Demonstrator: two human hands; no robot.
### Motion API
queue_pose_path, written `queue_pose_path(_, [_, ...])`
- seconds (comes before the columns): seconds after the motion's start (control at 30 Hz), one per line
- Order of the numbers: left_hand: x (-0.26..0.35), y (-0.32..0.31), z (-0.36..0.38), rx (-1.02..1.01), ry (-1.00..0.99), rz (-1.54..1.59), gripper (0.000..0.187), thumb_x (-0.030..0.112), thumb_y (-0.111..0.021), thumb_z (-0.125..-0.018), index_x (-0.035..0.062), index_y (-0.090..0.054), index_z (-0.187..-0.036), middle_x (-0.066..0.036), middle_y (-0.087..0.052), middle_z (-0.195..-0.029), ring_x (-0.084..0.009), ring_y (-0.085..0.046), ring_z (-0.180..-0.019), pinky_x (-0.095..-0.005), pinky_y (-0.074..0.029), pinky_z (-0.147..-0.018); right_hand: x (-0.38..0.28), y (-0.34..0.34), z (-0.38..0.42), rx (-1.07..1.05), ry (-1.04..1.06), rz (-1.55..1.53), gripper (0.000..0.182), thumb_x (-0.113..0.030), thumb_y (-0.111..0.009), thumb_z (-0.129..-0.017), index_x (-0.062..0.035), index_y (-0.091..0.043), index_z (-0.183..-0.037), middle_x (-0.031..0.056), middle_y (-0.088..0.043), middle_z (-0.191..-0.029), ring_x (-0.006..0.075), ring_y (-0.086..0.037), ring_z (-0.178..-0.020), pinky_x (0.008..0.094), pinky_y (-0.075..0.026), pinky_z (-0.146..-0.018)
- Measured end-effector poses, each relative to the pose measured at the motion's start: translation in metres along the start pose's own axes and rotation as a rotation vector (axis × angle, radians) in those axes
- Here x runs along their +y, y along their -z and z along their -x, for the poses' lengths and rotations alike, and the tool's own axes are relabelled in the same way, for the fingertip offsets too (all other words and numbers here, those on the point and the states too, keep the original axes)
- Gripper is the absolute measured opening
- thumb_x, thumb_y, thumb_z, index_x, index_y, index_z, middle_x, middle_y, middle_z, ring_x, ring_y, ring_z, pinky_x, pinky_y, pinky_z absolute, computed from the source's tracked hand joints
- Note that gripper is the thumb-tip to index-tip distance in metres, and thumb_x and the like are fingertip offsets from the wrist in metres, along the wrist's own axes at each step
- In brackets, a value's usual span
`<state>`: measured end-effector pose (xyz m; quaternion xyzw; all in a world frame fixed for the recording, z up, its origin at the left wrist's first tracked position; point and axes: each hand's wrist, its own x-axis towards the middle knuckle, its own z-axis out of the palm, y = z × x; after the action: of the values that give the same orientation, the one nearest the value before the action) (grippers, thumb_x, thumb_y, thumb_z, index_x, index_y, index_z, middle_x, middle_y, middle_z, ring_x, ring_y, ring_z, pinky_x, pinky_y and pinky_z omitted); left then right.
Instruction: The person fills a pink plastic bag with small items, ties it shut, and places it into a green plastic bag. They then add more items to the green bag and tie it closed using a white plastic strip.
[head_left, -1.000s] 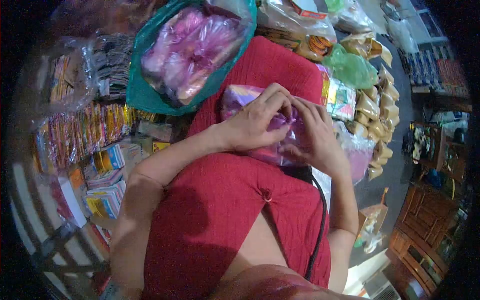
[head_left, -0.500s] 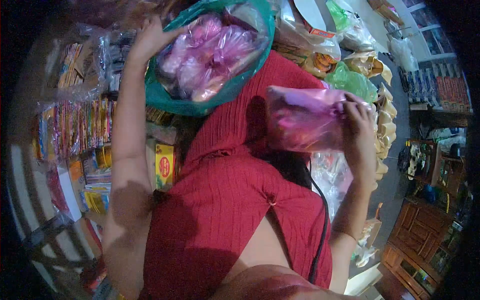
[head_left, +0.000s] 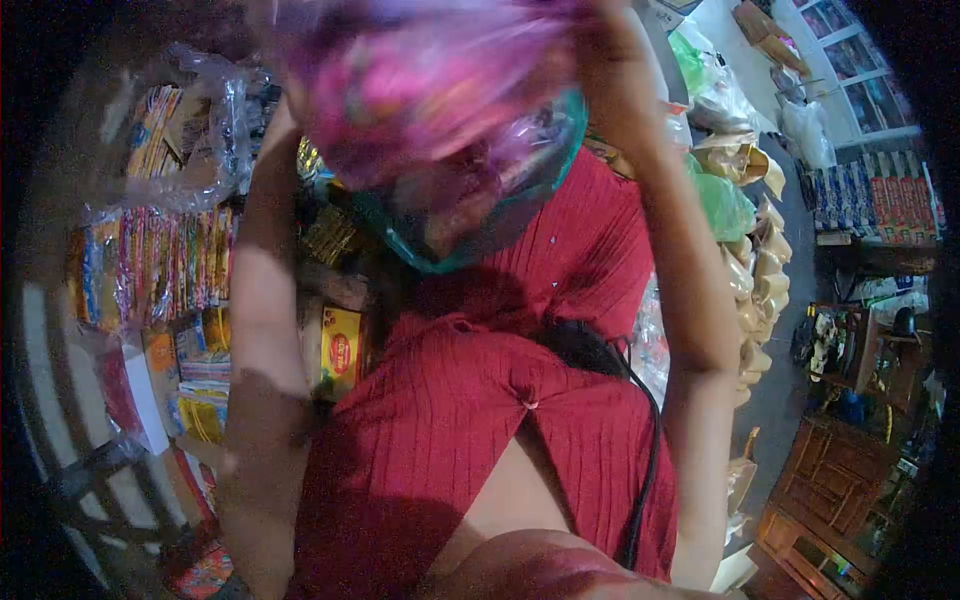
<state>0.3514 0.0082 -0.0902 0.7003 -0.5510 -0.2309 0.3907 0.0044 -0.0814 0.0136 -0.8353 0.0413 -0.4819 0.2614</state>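
Note:
A pink plastic packet [head_left: 430, 90], smeared by motion, fills the top middle of the head view, above a green plastic bag [head_left: 425, 262] on my lap. My right hand [head_left: 612, 60] is at the packet's right side and grips it; its fingers are blurred and partly cut off by the frame edge. My left forearm [head_left: 265, 240] reaches up to the packet's left side, where my left hand is hidden behind it. More pink wrapped contents [head_left: 530, 140] show inside the green bag.
At left are rows of colourful packets [head_left: 165, 255] and a yellow box [head_left: 341, 350]. On the right stand a green plastic bag [head_left: 725, 205] and a line of beige packages [head_left: 768, 270]. A black cable [head_left: 652, 440] runs down my right side. Wooden furniture [head_left: 840, 465] stands at far right.
My right hand has carried the pink packet from the right up and left, over the green bag. The green bag has shifted slightly down and right. My left hand has become hidden.

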Motion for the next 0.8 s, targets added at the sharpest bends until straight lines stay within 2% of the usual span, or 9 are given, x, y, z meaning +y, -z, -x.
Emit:
queue_pose_path(0.03, [-0.003,0.000,0.002,-0.039,-0.007,0.092,0.029,0.020,-0.057,-0.087,0.0017,-0.062,-0.109,-0.010,-0.067,-0.093,-0.0157,-0.062,-0.084,-0.0282,-0.049,-0.074,0.009,-0.013,0.006,-0.223,0.029,0.270,0.053,0.001,-0.050,-0.077,-0.0110,-0.045,-0.128,0.0129,-0.055,-0.117,0.0275,-0.052,-0.105,0.0365,-0.044,-0.088])
queue_pose_path(0.1, [-0.007,-0.004,0.005,-0.122,-0.025,0.276,0.027,0.017,-0.057,-0.088,0.0016,-0.062,-0.110,-0.008,-0.067,-0.092,-0.0117,-0.061,-0.083,-0.0258,-0.049,-0.072,0.030,-0.062,0.029,-0.441,0.028,0.808,0.054,-0.013,-0.058,-0.080,-0.0127,-0.042,-0.132,0.0165,-0.037,-0.136,0.0335,-0.038,-0.125,0.0596,-0.036,-0.094])
queue_pose_path(0.17, [0.001,-0.010,0.016,-0.129,-0.068,0.397,0.026,0.010,-0.055,-0.089,0.0003,-0.060,-0.112,-0.005,-0.065,-0.094,-0.0083,-0.060,-0.082,-0.0223,-0.050,-0.071,0.006,-0.082,0.036,-0.540,-0.128,0.661,0.067,-0.022,-0.064,-0.073,-0.0247,-0.038,-0.135,0.0144,-0.016,-0.148,0.0418,-0.016,-0.135,0.0746,-0.023,-0.092])
queue_pose_path(0.23, [0.021,-0.017,0.027,-0.188,0.065,0.756,0.027,0.012,-0.055,-0.090,-0.0004,-0.059,-0.114,-0.005,-0.064,-0.096,-0.0091,-0.059,-0.081,-0.0231,-0.051,-0.070,-0.025,-0.080,0.026,-0.560,-0.136,0.517,0.074,-0.028,-0.067,-0.070,-0.0339,-0.034,-0.136,0.0108,-0.016,-0.149,0.0405,-0.015,-0.135,0.0732,-0.024,-0.093])
queue_pose_path(0.37, [0.033,-0.024,0.026,-0.230,0.108,0.835,0.027,0.012,-0.054,-0.091,-0.0011,-0.058,-0.114,-0.006,-0.064,-0.097,-0.0097,-0.059,-0.082,-0.0236,-0.050,-0.070,-0.029,-0.090,0.025,-0.612,-0.032,0.654,0.086,-0.030,-0.074,-0.064,-0.0453,-0.029,-0.136,0.0059,-0.015,-0.150,0.0401,-0.014,-0.136,0.0663,-0.029,-0.096])
queue_pose_path(0.57, [0.057,-0.041,0.028,-0.016,0.048,0.551,0.026,0.019,-0.055,-0.091,-0.0009,-0.062,-0.107,0.000,-0.064,-0.093,-0.0051,-0.056,-0.079,-0.0205,-0.047,-0.069,-0.019,-0.086,0.041,-0.601,-0.118,0.573,0.092,-0.035,-0.077,-0.059,-0.0449,-0.029,-0.137,0.0074,-0.028,-0.145,0.0405,-0.026,-0.131,0.0630,-0.036,-0.093])
queue_pose_path(0.63, [0.061,-0.045,0.022,-0.043,0.063,0.575,0.026,0.022,-0.055,-0.092,-0.0002,-0.064,-0.103,0.002,-0.064,-0.091,-0.0029,-0.054,-0.078,-0.0193,-0.045,-0.069,-0.025,-0.076,0.040,-0.655,-0.127,0.568,0.066,-0.024,-0.062,-0.075,-0.0406,-0.036,-0.134,0.0111,-0.032,-0.141,0.0411,-0.030,-0.128,0.0697,-0.039,-0.081])
queue_pose_path(0.73, [0.077,-0.040,0.012,-0.212,0.010,0.402,0.024,0.020,-0.057,-0.089,0.0001,-0.062,-0.102,-0.001,-0.064,-0.089,-0.0060,-0.055,-0.079,-0.0224,-0.046,-0.070,-0.033,-0.065,0.033,-0.693,-0.141,0.657,0.069,-0.024,-0.064,-0.073,-0.0386,-0.036,-0.134,0.0128,-0.031,-0.140,0.0413,-0.030,-0.128,0.0695,-0.039,-0.082])
queue_pose_path(0.8, [0.081,-0.037,0.000,-0.239,-0.298,-0.005,0.026,0.018,-0.060,-0.084,-0.0002,-0.059,-0.102,-0.011,-0.065,-0.090,-0.0175,-0.061,-0.082,-0.0303,-0.047,-0.075,-0.022,-0.067,0.038,-0.665,-0.164,0.647,0.071,-0.024,-0.065,-0.072,-0.0381,-0.035,-0.135,0.0136,-0.031,-0.140,0.0415,-0.029,-0.128,0.0702,-0.038,-0.083])
